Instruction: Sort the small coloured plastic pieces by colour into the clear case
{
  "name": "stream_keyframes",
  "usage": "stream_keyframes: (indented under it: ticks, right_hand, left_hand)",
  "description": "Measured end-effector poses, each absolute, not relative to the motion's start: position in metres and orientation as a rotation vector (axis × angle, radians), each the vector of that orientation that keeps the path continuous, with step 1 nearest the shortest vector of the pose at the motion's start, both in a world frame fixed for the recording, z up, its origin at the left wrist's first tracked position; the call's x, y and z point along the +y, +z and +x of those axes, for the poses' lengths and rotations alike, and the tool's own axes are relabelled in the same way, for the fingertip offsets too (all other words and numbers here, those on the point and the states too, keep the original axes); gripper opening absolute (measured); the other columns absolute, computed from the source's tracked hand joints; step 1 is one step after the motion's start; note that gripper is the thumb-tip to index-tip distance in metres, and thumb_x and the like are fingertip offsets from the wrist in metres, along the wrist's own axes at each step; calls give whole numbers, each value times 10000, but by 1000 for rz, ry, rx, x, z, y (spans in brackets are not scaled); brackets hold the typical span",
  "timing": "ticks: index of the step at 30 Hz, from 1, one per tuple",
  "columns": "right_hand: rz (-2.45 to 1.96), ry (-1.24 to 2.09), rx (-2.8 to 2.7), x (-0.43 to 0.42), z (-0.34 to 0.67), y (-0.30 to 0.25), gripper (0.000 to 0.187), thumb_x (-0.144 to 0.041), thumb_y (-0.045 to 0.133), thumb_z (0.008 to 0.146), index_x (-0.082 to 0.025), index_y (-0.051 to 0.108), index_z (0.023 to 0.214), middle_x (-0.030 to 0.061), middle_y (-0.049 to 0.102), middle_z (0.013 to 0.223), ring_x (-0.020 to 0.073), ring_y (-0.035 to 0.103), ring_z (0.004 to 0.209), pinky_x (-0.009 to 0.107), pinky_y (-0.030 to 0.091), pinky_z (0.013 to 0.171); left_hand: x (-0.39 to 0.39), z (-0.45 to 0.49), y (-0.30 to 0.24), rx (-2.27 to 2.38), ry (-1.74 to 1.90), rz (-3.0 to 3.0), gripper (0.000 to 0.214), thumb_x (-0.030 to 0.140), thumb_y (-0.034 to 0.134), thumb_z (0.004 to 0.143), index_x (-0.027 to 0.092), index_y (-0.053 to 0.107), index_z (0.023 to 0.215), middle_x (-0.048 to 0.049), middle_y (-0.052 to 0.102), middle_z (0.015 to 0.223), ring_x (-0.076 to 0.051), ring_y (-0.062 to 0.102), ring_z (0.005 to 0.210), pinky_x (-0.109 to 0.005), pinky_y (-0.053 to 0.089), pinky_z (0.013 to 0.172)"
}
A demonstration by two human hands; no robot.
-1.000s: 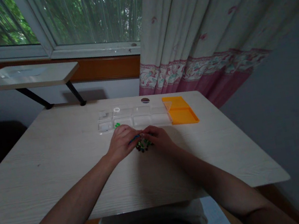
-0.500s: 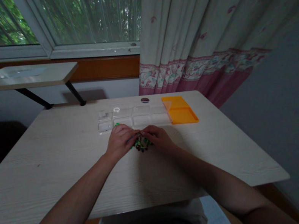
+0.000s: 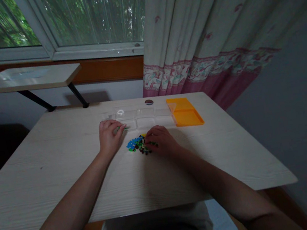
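Note:
A heap of small blue, green, yellow and dark plastic pieces (image 3: 136, 143) lies on the table in front of me. My left hand (image 3: 109, 138) is at the near left part of a clear compartment tray (image 3: 146, 123). Its thumb and fingertips pinch a small green piece (image 3: 125, 128). My right hand (image 3: 161, 139) rests over the right side of the heap with curled fingers, hiding part of it. Whether those fingertips hold a piece is too small to make out.
An orange tray or lid (image 3: 189, 117) adjoins the clear tray on the right. A round cable hole (image 3: 149, 102) sits near the back edge of the pale table (image 3: 70, 165). A raised shelf (image 3: 47, 83) stands at the back left; curtains (image 3: 193, 70) hang behind.
My left hand has moved off the heap, leftward and away from me, to the clear tray. The blue pieces now show. My right hand has stayed by the heap.

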State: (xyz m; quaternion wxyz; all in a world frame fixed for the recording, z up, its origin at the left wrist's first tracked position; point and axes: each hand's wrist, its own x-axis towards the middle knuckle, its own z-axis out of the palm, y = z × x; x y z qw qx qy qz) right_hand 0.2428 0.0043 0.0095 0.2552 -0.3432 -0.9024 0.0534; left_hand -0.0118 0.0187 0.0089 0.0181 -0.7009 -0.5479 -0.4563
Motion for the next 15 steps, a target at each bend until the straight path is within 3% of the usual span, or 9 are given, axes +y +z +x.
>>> stream_keyframes:
  ticks: [15]
  right_hand:
    - [-790, 212, -2673, 2, 246, 22, 163, -237, 677, 868, -275, 753, 1008, 32, 708, 1081, 199, 574, 1076, 349, 401, 975]
  left_hand:
    - [26, -17, 0, -1727, -1421, -2120, 246, 401, 607, 904, 221, 714, 775, -54, 673, 920, -239, 551, 974, -437, 421, 936]
